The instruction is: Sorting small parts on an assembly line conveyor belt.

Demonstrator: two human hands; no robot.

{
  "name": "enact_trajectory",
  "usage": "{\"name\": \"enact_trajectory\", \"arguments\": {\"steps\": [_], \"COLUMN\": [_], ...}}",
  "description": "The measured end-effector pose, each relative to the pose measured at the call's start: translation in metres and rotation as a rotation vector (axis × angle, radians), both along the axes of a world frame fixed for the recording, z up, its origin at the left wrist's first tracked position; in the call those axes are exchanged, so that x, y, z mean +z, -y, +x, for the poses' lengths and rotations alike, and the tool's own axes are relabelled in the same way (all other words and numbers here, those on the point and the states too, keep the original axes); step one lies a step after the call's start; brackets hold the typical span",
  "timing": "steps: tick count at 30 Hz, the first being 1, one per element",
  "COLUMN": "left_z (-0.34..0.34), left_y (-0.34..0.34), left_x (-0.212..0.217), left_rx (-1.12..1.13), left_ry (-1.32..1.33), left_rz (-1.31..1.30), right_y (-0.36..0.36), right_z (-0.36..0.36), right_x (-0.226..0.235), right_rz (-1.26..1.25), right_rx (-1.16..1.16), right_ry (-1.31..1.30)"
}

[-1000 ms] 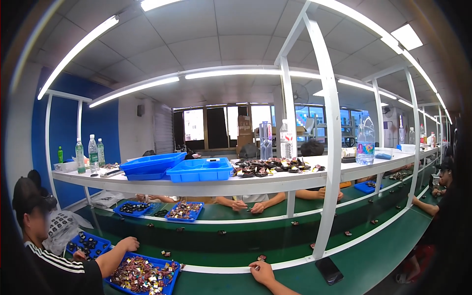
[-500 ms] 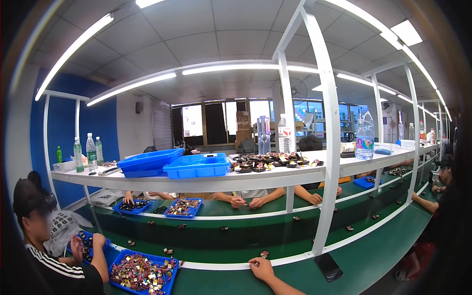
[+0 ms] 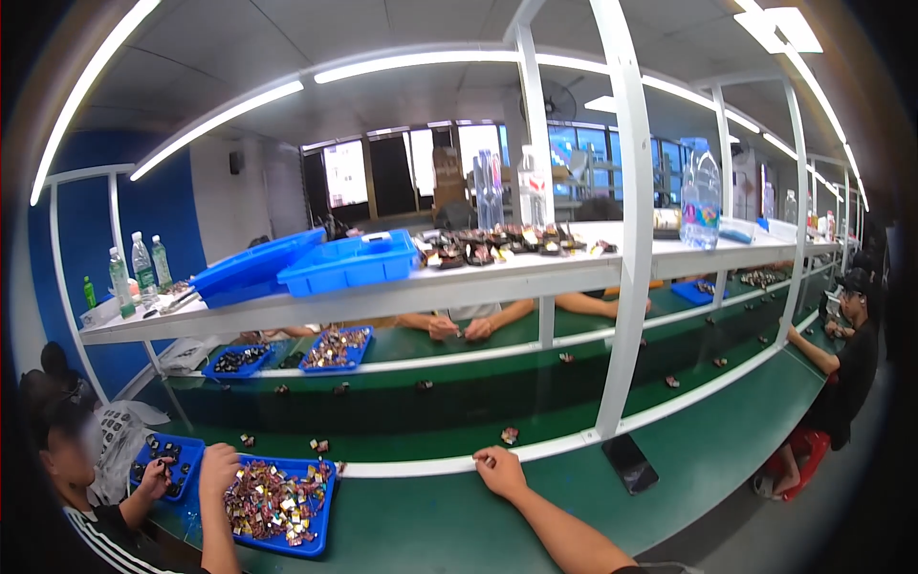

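Observation:
My right hand (image 3: 499,471) rests at the white rail along the near edge of the green conveyor belt (image 3: 421,416), its forearm coming in from the lower right. Its fingers are curled together, and whatever may be inside them is hidden. Just beyond the knuckles lies a small dark part with a pale label (image 3: 510,436) on the belt, apart from the hand. To the left stands a blue tray (image 3: 320,531) heaped with small multicoloured parts. A black phone (image 3: 631,466) lies on the green bench to the right of my hand. My left hand is out of view.
At left, a co-worker's hand (image 3: 220,464) is over the heaped tray's edge, near a second blue tray (image 3: 194,450) of black parts. A white post (image 3: 626,220) and shelf (image 3: 478,279) stand ahead, bearing bottles and trays. Other people work across the belt and at right.
My view has tilted, so the bench sits higher in the picture. My right hand stays in place by the rail. The co-worker's hand at left has moved right, to the heaped tray.

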State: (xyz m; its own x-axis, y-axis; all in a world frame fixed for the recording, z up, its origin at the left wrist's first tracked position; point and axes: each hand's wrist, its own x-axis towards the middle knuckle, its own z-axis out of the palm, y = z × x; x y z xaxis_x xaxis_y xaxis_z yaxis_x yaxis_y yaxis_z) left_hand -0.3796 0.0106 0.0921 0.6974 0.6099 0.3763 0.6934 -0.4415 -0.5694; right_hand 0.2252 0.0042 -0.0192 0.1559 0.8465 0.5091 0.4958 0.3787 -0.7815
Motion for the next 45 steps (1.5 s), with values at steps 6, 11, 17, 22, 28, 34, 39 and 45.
{"name": "enact_trajectory", "arguments": {"steps": [6, 11, 17, 22, 28, 34, 39, 45], "left_z": [0.078, 0.086, 0.012, 0.007, -0.046, -0.1, -0.016, 0.075], "left_y": [0.005, 0.019, 0.027, 0.044, 0.064, 0.053, 0.046, 0.067], "left_x": [-0.024, -0.016, -0.049, -0.059, -0.077, -0.067, -0.063, -0.064], "left_rx": [-0.086, -0.003, 0.131, -0.105, -0.496, -0.879, -1.078, -1.31], "left_ry": [-0.066, -0.011, 1.008, 1.653, 2.33, 2.651, 2.509, 2.323], "left_rz": [-0.166, 0.047, -0.239, -0.399, -0.688, -1.011, -1.189, -1.298], "right_y": [-0.007, 0.004, 0.001, 0.01, 0.007, 0.0, 0.003, 0.001], "right_z": [-0.004, -0.011, -0.031, -0.04, -0.034, -0.038, -0.034, -0.039], "right_x": [0.009, 0.019, 0.006, 0.01, 0.008, 0.005, 0.007, 0.006], "right_rz": [0.008, 0.012, -0.112, -0.183, -0.182, -0.149, -0.175, -0.188], "right_rx": [0.006, 0.038, 0.053, 0.088, 0.095, 0.156, 0.145, 0.167], "right_ry": [0.019, 0.03, -0.082, -0.166, -0.141, -0.021, -0.029, -0.004]}}
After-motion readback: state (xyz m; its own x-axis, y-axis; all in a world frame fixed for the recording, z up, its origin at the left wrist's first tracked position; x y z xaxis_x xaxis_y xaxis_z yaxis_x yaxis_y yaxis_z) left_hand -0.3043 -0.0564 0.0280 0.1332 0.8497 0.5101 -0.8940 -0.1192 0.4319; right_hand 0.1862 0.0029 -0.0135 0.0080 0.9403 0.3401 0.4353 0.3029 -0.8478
